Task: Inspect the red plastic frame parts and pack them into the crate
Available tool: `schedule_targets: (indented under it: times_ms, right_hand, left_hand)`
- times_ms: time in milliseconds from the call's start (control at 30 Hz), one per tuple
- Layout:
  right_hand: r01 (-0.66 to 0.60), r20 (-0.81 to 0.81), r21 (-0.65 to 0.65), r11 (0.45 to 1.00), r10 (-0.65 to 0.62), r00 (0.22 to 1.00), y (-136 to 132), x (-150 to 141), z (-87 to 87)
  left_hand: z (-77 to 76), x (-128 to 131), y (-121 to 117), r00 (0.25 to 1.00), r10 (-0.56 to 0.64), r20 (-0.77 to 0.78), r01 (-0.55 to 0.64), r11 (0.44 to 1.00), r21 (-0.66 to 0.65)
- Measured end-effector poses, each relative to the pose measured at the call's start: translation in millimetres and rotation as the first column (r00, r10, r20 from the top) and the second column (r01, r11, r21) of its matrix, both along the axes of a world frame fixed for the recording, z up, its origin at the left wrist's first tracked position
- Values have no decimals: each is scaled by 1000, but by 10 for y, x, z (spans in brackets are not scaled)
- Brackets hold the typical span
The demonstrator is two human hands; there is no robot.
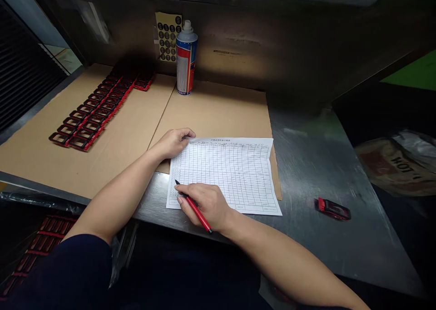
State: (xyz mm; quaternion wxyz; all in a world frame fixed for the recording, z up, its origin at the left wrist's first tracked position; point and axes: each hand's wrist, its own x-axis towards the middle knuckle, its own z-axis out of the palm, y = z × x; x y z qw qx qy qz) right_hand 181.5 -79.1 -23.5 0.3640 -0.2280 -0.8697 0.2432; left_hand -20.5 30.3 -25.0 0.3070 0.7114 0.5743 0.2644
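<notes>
"While the sheet was being marked, what was gripped?"

"A pen was clenched by the right hand near the sheet's lower left corner. The left hand was laid on the top left corner, grasping nothing."

"What could go wrong?"

"Were the left hand lifted, the sheet could be shifted by the pen's pressure, since it lay unfixed across the steel table and the cardboard."
</notes>
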Motion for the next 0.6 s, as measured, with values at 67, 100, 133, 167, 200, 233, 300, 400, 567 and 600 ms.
schedule_targets:
  times_ms: [67,100,133,167,200,233,300,400,567,600]
  right_hand:
    - [1,8,-3,1000,-1,1000,1,1,-1]
    - [0,13,-5,1000,0,1000,2,2,-2]
    - [-3,18,-7,1000,3,1000,2,2,-4]
    - [-8,22,-9,1000,8,1000,3,3,-6]
    - [-11,26,-10,1000,11,1000,3,4,-8]
    - [-12,31,-9,1000,12,999,3,4,-11]
    - [-5,44,-5,1000,6,999,4,5,-15]
    - [-1,45,4,1000,1,999,6,5,-17]
    - [48,103,43,998,-52,993,7,9,-24]
    - [56,148,47,997,-63,987,7,12,-30]
  left_hand:
    - [1,-2,1,1000,1,-4,-1,1000,-2]
    - [-1,-3,3,1000,0,-6,0,1000,-2]
    - [-3,-5,4,1000,0,-7,0,1000,-2]
    - [-5,-7,5,1000,0,-8,0,1000,-1]
    - [-7,-8,6,1000,0,-8,0,1000,0]
    - [-8,-8,6,1000,-1,-8,1,1000,0]
    - [-8,-4,4,1000,-2,-8,2,1000,-2]
    - [-5,4,1,1000,-2,-5,2,1000,-4]
    - [-7,1,4,1000,2,-2,-2,1000,-7]
    - [-6,-1,5,1000,4,-1,-4,1000,-8]
